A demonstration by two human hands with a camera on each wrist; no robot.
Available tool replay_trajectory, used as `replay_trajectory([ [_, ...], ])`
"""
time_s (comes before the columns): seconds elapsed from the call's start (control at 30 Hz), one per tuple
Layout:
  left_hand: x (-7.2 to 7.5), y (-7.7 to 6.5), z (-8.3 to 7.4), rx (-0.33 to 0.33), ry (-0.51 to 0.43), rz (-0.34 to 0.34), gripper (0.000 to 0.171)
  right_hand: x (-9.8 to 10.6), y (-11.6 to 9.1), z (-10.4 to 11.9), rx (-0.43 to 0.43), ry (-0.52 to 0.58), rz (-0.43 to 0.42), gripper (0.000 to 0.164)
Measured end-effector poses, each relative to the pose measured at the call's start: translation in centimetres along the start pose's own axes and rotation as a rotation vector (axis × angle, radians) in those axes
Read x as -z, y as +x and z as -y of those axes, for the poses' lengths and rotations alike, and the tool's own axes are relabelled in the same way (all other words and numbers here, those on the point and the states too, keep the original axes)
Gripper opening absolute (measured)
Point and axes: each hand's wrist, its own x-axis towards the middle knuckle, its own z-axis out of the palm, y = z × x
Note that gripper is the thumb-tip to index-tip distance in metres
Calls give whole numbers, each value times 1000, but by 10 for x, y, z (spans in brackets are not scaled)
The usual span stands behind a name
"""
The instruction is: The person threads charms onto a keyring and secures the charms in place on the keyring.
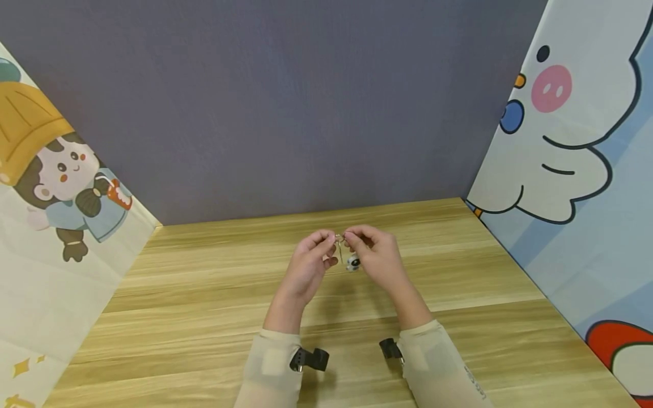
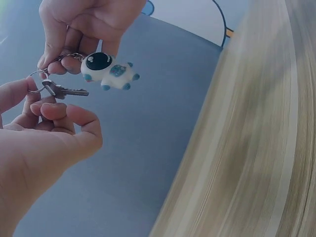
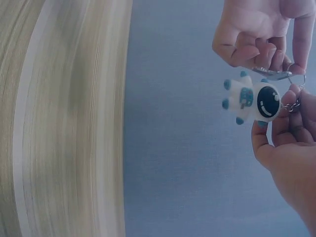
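Both hands are raised above the table, fingertips close together. My left hand [image 1: 308,266] pinches one side of a thin metal key ring [image 2: 33,91] between thumb and finger. From the other side my right hand [image 1: 378,256] pinches the same ring, its fingers also against a short chain [image 3: 291,107]. A silver key [image 2: 69,92] hangs on the ring, just over the curled fingers of the left hand in the left wrist view. On the chain dangles a small white astronaut figure [image 3: 252,98] with a dark visor and blue-green feet, beside the right fingers.
Below the hands lies a wood-grain table [image 1: 204,317]. A grey-blue panel [image 1: 306,113] stands along its back edge. Printed cartoon panels border the left side [image 1: 56,272] and the right side [image 1: 561,249]. Black straps [image 1: 311,359] sit on the sleeved wrists.
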Motion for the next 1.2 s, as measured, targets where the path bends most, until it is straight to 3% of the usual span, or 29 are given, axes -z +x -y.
replay_trajectory([
  [0.13, -1, 2, 2, -3, 27, -26, 13, 1, 0, -2, -3, 7, 2, 18],
  [0.33, -1, 4, 4, -17, 181, -4, 17, 5, 1, -3, -25, 31, 74, 19],
  [0.47, 2, 4, 5, -20, 287, 43, 20, 7, 2, -5, -42, 15, 169, 22],
  [0.67, 17, -2, 7, -12, 399, 67, 12, 6, 3, -11, -55, -28, 369, 22],
  [0.77, 25, -3, 7, -13, 520, 96, 10, 13, 3, -15, -47, -103, 422, 31],
  [0.9, 33, -2, 4, -28, 766, 155, 10, 28, 4, -18, 6, -252, 520, 47],
  [1.03, 38, -1, 1, -50, 966, 197, 10, 41, 8, -21, 70, -442, 617, 34],
  [1.2, 42, 4, 2, -104, 1100, 188, 23, 50, 16, -26, 101, -558, 637, 15],
])
